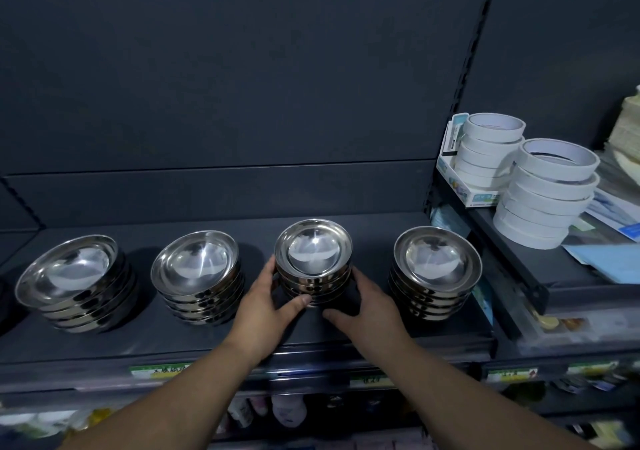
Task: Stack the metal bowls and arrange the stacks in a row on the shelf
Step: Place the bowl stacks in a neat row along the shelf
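Four stacks of metal bowls stand in a row on the dark shelf [214,332]: the far-left stack [74,281], the second stack [199,275], the third stack [313,262] and the right stack [436,275]. The left hand [268,302] and right hand [365,306] cup the third stack from both sides, fingers curled round its lower bowls. Stacking looks done; probably only evening out this stack's spacing remains.

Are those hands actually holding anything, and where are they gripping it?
Yes: the left hand and right hand grip one stack of shiny round metal bowls, third from the left, by its lower sides, fingers curled round either flank.
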A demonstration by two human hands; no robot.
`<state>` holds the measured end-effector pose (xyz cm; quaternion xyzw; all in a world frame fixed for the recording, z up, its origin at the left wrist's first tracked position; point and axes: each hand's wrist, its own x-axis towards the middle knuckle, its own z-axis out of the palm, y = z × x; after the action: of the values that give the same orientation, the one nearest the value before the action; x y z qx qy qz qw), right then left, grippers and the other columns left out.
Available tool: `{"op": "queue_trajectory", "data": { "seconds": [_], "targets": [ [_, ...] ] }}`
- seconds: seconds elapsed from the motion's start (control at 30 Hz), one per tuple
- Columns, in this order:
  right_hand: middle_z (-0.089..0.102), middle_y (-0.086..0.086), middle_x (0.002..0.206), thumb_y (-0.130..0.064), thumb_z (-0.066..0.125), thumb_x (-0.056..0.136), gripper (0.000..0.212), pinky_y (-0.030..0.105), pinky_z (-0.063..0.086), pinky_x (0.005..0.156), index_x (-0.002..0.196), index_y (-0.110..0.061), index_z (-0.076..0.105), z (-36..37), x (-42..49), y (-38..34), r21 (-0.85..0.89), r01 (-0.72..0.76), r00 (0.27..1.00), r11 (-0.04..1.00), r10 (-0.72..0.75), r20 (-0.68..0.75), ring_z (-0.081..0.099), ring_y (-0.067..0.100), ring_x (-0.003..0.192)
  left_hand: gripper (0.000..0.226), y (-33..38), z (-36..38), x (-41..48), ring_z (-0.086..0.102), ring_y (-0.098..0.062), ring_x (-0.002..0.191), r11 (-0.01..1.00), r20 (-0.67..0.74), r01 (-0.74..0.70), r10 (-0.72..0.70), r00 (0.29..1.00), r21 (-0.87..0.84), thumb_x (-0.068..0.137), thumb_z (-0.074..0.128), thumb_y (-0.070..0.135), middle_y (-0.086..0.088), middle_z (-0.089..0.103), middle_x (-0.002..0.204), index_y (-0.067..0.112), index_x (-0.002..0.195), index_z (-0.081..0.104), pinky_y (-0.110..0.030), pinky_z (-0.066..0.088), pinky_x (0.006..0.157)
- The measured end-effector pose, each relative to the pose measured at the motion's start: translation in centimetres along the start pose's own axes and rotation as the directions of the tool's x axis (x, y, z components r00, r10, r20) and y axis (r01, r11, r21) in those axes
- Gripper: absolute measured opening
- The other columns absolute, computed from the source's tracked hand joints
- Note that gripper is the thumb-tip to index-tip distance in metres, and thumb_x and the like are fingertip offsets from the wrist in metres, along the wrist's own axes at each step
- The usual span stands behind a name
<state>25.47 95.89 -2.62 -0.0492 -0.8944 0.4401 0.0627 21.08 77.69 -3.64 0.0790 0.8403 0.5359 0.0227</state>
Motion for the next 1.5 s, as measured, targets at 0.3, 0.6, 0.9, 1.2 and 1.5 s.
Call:
{"op": "queue_trajectory", "data": {
  "seconds": [0.3,0.6,0.9,1.2,1.5],
  "targets": [
    [0.054,0.000,0.139,-0.025,0.080,0.075,0.078,0.005,0.024,0.095,0.143,-0.022,0.042,0.1,0.0,0.0,-0.005,0.014,1.000,1.000,-0.014,-0.026,0.048,0.011,0.127,0.090,-0.5,-0.1,0.4,0.049,-0.005,0.127,0.999,-0.010,-0.004,0.004,1.000,0.052,0.075,0.079,0.029,0.004,0.052,0.140,0.031,0.148,0.026,-0.036,0.037,0.112],
    [0.053,-0.002,0.137,-0.024,0.080,0.074,0.078,0.009,0.026,0.098,0.143,-0.021,0.042,0.2,-0.4,0.2,-0.010,0.017,1.000,1.000,-0.017,-0.006,0.047,0.010,0.127,0.099,-0.5,0.0,-0.3,0.048,-0.007,0.130,0.996,-0.002,0.060,-0.060,0.998,0.067,0.070,0.079,0.044,0.003,0.049,0.143,0.026,0.150,0.023,-0.036,0.037,0.113],
    [0.066,-0.008,0.112,-0.037,0.074,0.080,0.040,0.007,0.037,0.085,0.117,-0.023,0.067,-3.0,-5.1,3.4,-0.123,-0.051,0.998,0.991,0.045,-0.050,0.058,0.000,0.099,0.033,0.8,3.6,-4.9,0.062,-0.015,0.093,0.959,-0.093,0.048,-0.023,0.995,0.278,0.075,0.078,0.034,0.003,0.063,0.097,0.019,0.101,0.063,-0.021,0.044,0.082],
    [0.060,-0.001,0.106,-0.036,0.080,0.073,0.050,0.021,0.038,0.080,0.110,-0.018,0.052,-9.6,-6.4,7.5,-0.123,-0.197,0.942,0.973,0.154,-0.298,0.057,0.018,0.101,0.078,5.4,10.1,-3.4,0.046,-0.014,0.129,0.965,0.131,-0.084,0.052,0.990,0.248,0.078,0.074,0.039,0.000,0.046,0.144,0.023,0.145,0.036,-0.027,0.035,0.110],
    [0.058,0.000,0.135,-0.022,0.080,0.073,0.098,0.022,0.040,0.096,0.150,-0.024,0.020,-10.3,-2.8,7.6,-0.043,-0.113,0.983,0.993,0.105,-0.151,0.054,0.019,0.123,0.096,6.3,13.2,-0.9,0.051,-0.012,0.126,0.992,0.172,-0.056,0.036,0.984,0.109,0.077,0.076,0.019,0.007,0.048,0.142,0.033,0.151,0.017,-0.034,0.043,0.107]
  ]
}}
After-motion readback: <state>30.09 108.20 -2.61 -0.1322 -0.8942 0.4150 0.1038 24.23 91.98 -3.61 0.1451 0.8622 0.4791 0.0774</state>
